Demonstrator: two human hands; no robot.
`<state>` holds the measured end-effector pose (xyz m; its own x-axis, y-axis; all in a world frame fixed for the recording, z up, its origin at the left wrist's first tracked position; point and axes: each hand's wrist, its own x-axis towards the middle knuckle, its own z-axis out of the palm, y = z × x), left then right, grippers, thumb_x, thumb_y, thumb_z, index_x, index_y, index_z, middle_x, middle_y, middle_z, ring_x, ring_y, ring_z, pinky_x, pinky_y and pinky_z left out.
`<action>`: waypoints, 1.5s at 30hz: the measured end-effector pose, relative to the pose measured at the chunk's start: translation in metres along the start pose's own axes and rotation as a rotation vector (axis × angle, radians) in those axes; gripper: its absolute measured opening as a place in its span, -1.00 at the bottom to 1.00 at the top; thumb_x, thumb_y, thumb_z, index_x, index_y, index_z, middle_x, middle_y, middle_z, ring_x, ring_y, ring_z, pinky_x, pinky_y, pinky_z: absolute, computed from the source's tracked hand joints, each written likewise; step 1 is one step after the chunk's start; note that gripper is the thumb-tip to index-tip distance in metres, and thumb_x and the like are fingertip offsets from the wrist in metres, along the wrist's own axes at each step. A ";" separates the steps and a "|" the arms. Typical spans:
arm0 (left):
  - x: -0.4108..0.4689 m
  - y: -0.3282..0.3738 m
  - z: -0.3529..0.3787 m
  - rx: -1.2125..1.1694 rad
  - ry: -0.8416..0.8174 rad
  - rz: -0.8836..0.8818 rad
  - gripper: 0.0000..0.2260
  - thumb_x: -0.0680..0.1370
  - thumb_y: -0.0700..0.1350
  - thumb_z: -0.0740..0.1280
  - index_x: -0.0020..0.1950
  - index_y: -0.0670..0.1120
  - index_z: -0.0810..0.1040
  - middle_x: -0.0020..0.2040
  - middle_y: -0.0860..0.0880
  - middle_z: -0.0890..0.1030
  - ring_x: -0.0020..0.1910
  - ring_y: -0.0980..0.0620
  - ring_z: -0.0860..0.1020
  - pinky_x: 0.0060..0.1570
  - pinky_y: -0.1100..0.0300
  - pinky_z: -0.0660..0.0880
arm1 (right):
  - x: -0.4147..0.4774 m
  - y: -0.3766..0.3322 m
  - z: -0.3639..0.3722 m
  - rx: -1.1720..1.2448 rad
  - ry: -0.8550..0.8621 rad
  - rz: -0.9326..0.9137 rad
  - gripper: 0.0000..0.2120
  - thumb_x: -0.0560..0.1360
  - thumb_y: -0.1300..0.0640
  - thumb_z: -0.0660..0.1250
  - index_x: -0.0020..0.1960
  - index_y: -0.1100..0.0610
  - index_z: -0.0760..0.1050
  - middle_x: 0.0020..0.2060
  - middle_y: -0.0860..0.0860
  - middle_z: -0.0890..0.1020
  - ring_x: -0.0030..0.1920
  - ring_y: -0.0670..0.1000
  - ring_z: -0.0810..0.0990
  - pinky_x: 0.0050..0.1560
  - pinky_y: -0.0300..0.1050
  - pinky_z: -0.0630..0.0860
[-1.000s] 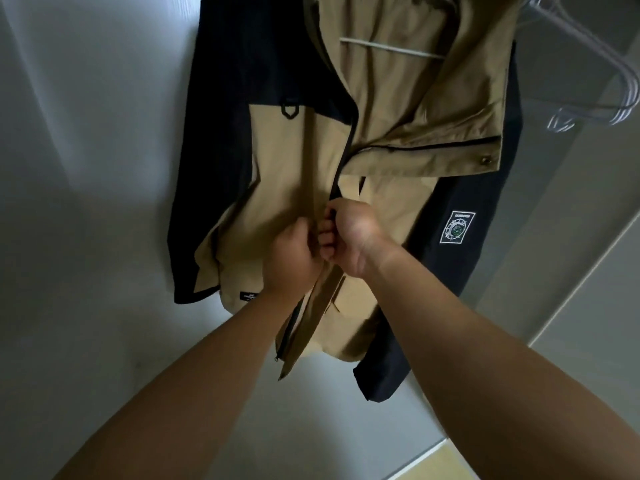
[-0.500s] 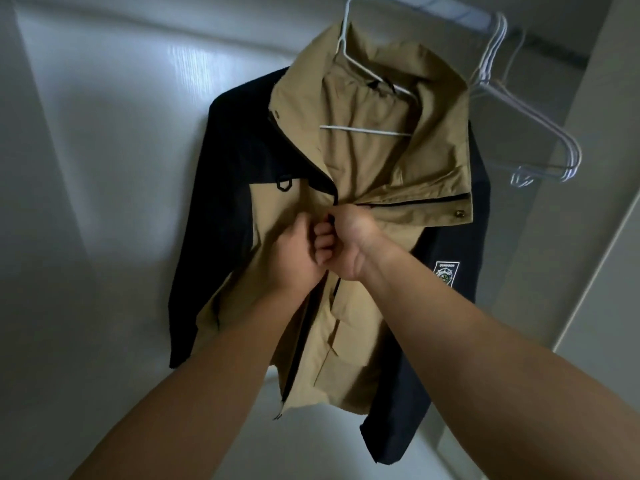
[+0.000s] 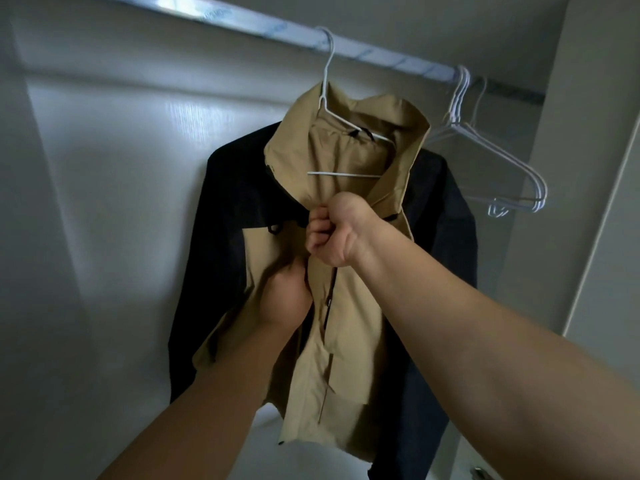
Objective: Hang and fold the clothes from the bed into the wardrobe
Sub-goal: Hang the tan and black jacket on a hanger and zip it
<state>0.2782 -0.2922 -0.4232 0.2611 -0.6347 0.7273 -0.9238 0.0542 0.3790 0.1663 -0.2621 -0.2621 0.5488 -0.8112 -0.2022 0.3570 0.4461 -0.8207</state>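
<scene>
Tan-and-black jacket (image 3: 353, 327) already on a white wire hanger (image 3: 343, 174), and the hanger is hooked over the wardrobe rail (image 3: 242, 24). So the hanging part for this garment is done.

Step in hand looks like closing the front. The right hand (image 3: 332, 233) is at chest height on the opening, its fingers (image 3: 317, 230) curled tight into a fist pinching the front edge where the zip line (image 3: 329, 303) ends. Puller itself hidden, so cannot tell if it is the zip or just fabric in the pinch. The left hand (image 3: 284, 299) is just below, back of hand to camera, fingers hidden; the tan panel bunches round it, so it reads as gripping the cloth to hold it taut.

Below the right hand the front looks closed; above it the collar stands open.

Left to do, as a judgement: finish the collar end, let go, straighten. Spare empty hangers (image 3: 502, 157) sit on the rail to the right, ready for more. Bed not in view, no folded items visible, so remaining clothes cannot be counted. Overall early to middle.
</scene>
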 end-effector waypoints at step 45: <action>0.120 0.051 -0.140 -0.009 0.148 0.343 -0.61 0.60 -0.07 0.24 0.44 0.02 0.44 0.49 0.15 0.32 0.23 0.07 0.52 0.21 0.16 0.42 | -0.006 -0.046 -0.054 -1.560 0.264 -1.504 -0.63 0.55 0.12 0.26 0.35 -0.02 0.49 0.26 0.06 0.39 -0.20 -0.05 0.48 -0.29 -0.01 0.56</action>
<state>0.3019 -0.2578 -0.2369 -0.0248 -0.4601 0.8875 -0.9623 0.2516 0.1035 0.1059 -0.2984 -0.2517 0.3875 -0.2421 0.8895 -0.5036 -0.8638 -0.0158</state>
